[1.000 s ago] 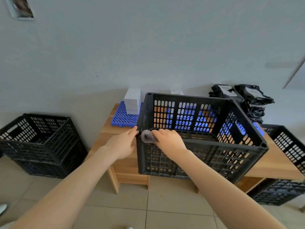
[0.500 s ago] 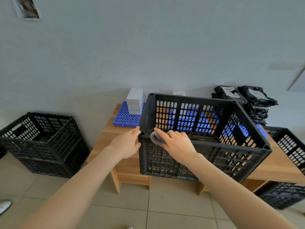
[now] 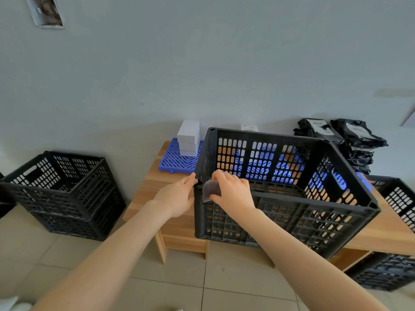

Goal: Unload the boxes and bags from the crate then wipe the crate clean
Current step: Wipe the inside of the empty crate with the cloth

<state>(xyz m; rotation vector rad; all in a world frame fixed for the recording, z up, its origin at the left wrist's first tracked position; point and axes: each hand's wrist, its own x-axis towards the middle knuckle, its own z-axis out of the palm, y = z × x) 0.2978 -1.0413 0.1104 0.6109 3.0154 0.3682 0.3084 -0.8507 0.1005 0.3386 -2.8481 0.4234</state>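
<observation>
A black slotted crate [image 3: 336, 205] stands on the wooden table [image 3: 155, 182], with nothing visible inside it. My left hand [image 3: 177, 196] holds the crate's near left corner, thumb and fingers on either side of the corner post. Beside it, my right hand [image 3: 233, 191] grips a small grey cloth [image 3: 210, 190] and presses it on the near rim. White boxes [image 3: 188, 140] are stacked on a blue grid mat [image 3: 177, 162] behind the crate's left side. Black bags [image 3: 354, 140] are piled at the back right.
Another black crate [image 3: 62, 194] sits on the tiled floor at the left. More black crates [image 3: 399, 196] are at the right, one under the table. The wall runs right behind the table.
My right hand has shifted the cloth a little along the near rim by the corner, and the cloth now hangs over the rim's outer face. The left hand keeps its hold.
</observation>
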